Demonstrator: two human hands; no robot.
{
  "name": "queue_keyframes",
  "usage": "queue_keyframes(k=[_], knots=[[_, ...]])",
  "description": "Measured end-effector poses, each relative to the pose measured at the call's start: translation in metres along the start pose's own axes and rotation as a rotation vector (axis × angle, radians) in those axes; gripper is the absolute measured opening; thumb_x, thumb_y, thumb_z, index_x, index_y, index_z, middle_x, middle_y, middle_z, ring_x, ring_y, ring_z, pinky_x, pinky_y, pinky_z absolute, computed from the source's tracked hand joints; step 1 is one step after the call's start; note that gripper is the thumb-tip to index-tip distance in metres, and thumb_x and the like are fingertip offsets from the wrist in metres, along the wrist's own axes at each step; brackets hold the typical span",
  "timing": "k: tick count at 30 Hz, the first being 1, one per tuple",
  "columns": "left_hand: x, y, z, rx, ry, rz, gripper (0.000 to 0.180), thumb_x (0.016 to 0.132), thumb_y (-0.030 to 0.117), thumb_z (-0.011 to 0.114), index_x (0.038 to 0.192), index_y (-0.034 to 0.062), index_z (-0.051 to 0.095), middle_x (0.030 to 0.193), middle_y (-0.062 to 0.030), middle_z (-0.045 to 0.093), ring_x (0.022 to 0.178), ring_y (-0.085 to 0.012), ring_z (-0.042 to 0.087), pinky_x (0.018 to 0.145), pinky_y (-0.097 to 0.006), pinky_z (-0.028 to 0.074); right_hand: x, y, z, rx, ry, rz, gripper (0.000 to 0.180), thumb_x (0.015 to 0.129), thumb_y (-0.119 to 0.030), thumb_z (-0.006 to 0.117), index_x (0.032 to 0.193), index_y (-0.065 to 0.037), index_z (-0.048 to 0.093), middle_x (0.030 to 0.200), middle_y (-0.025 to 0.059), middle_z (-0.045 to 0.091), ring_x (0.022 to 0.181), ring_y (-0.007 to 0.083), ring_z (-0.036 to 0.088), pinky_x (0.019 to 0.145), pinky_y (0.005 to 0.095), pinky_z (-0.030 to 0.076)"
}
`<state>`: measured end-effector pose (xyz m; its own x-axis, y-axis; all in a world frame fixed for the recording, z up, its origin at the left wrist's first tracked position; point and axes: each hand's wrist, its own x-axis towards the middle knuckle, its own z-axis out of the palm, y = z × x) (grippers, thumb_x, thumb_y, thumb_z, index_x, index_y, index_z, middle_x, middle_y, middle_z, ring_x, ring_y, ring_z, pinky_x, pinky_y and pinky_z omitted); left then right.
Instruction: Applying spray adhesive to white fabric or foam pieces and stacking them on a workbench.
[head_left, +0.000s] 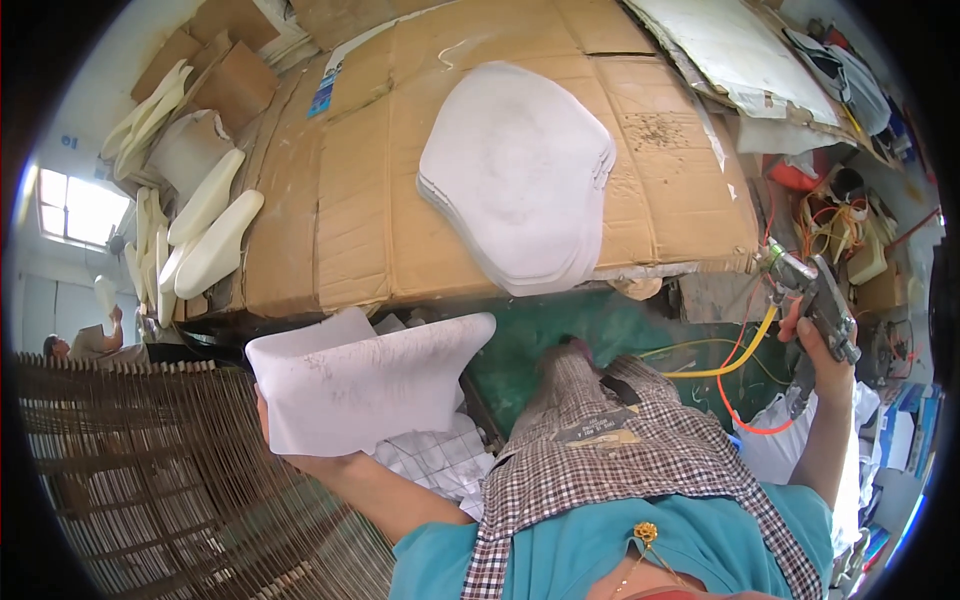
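On the left, my left hand (325,464) holds a white, curved foam-like piece (365,385) from below and at its left edge. The piece has a rolled top edge with grey smudges; most of my fingers are hidden behind it. Off to the right, my right hand (826,352) is closed on a dark metal air tool (832,305), which looks like a staple gun. Beside that tool is a silver spray gun (790,268) with a yellow hose (735,362). A stack of white shaped sheets (515,170) lies on the cardboard-covered table (355,220) ahead.
Cream foam shapes (215,245) lean at the table's left. A slatted rack (150,470) fills the lower left. An orange hose (728,395) loops at the right. Cables (835,220) and a sheet-covered pile (740,60) are at the far right. Another person (100,343) is far left.
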<state>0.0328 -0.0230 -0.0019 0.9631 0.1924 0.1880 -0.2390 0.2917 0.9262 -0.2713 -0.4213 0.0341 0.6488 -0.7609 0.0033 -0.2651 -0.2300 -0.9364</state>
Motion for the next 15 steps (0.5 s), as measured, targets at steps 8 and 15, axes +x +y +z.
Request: queue_keyframes(k=[8,15], knots=[[0.005,-0.013,-0.006,0.158,-0.185,0.309,0.04,0.084,0.02,0.05,0.113,-0.0091,0.047,0.101,-0.0182,0.057,0.085,-0.0226,0.059,0.072,-0.034,0.051,-0.012,-0.005,0.012,0.192,-0.367,0.006,0.051,0.075,-0.013,0.064,0.119,0.003,0.044,0.077,0.0054,0.056,0.068,0.0123,0.055,0.061,0.0253,0.046],[0.006,-0.009,-0.008,0.151,-0.154,0.242,0.04,0.077,0.017,0.059,0.107,-0.0082,0.05,0.095,-0.0162,0.058,0.08,-0.0205,0.059,0.069,-0.032,0.051,0.02,-0.007,0.057,0.237,-0.229,-0.036,0.046,0.078,-0.012,0.061,0.118,0.002,0.044,0.078,0.0055,0.056,0.067,0.0124,0.055,0.063,0.0254,0.045]])
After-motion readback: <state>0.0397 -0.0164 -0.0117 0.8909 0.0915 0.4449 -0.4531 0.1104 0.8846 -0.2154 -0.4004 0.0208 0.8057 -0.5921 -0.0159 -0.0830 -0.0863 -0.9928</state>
